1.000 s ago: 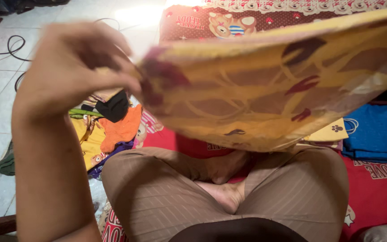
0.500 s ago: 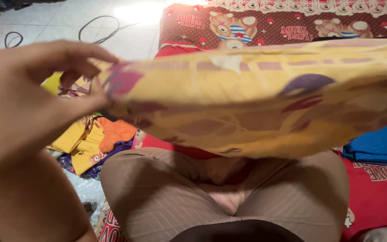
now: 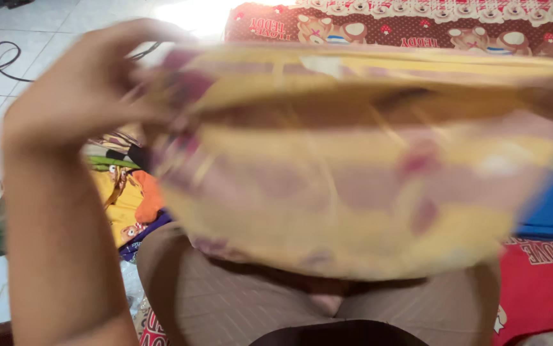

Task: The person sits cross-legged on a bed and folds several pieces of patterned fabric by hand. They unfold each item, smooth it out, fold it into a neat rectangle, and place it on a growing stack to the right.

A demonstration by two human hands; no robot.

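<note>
Yellow patterned cloth (image 3: pixel 360 192), thin fabric with purple, maroon and pinkish leaf-like shapes; a small white tag is seen near the top edge. It is held up in the air, stretched wide across the view, above the crossed legs. The upper edge is folded over and runs roughly level; the lower part hangs in a rounded, bag-like curve. The left corner is pinched in the left hand (image 3: pixel 90 96). The right end runs out of view. The cloth is blurred, so finer pattern detail cannot be told.
</note>
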